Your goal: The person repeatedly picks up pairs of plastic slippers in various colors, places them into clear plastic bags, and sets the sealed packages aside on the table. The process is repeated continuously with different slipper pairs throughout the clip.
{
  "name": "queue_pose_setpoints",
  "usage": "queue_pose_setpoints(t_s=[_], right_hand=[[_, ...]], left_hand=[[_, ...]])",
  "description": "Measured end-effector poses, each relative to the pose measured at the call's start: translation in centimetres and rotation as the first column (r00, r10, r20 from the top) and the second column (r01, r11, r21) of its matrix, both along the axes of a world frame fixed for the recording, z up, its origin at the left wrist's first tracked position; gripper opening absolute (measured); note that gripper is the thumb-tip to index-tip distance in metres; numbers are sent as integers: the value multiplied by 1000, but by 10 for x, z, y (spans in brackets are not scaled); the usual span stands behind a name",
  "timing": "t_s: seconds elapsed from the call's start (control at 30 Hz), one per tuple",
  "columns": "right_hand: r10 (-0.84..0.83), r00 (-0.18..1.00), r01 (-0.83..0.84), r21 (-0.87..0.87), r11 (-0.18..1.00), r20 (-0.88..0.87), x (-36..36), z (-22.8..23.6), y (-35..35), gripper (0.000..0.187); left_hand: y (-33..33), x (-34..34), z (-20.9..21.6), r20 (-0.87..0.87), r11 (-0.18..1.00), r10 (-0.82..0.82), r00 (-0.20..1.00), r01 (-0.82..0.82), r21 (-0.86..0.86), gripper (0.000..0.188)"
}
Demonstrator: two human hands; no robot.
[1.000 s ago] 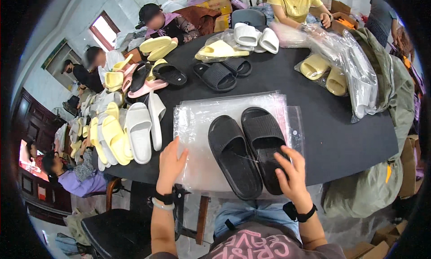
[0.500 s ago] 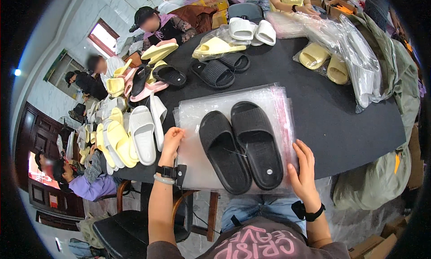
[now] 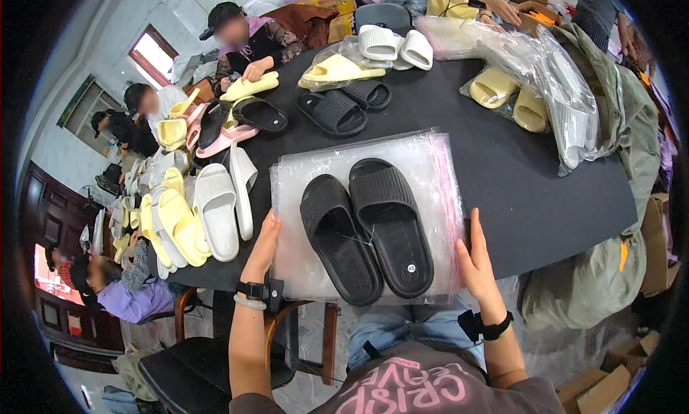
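A pair of black slide slippers (image 3: 392,227) lies side by side, toes away from me, on a stack of clear plastic bags (image 3: 291,191). A thin clear tie joins the two slippers, and a round white sticker marks the right one's heel. My left hand (image 3: 264,249) stands on edge against the stack's left side, fingers stretched out. At the stack's right side, my right hand (image 3: 476,259) is upright with its thumb apart from straight fingers. Neither hand grips anything, and both flank the bags.
Pale grey slippers (image 3: 217,209), yellow slippers (image 3: 183,227) and others crowd the table's left. Another black pair (image 3: 337,111) lies beyond the bags. Bagged yellow slippers (image 3: 495,89) and bagged white ones (image 3: 574,119) lie far right. Co-workers sit along the far and left sides.
My left fingers have straightened along the stack's edge, and my right hand has turned more upright. The stack looks more even. A co-worker's hand now rests on a yellow slipper at the far left.
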State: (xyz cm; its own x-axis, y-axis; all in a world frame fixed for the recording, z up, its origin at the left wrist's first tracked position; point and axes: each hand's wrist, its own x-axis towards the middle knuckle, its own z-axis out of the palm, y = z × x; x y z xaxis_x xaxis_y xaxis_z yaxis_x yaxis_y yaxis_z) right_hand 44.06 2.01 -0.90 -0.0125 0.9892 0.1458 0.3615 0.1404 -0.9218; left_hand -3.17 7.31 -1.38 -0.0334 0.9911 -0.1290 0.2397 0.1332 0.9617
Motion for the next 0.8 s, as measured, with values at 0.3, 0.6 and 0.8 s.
queue_pose_setpoints(t_s=[0.3,0.6,0.8], right_hand=[[88,995,-90,-40,995,-47,9,2,18,66],[-19,975,-30,213,977,222,19,16,-2,49],[39,962,-125,305,944,271,10,28,0,41]], left_hand=[[1,21,9,199,995,79,977,-64,-81,67],[-61,63,40,-608,966,126,784,43,255,72],[-102,146,33,-716,918,187,672,141,371,69]])
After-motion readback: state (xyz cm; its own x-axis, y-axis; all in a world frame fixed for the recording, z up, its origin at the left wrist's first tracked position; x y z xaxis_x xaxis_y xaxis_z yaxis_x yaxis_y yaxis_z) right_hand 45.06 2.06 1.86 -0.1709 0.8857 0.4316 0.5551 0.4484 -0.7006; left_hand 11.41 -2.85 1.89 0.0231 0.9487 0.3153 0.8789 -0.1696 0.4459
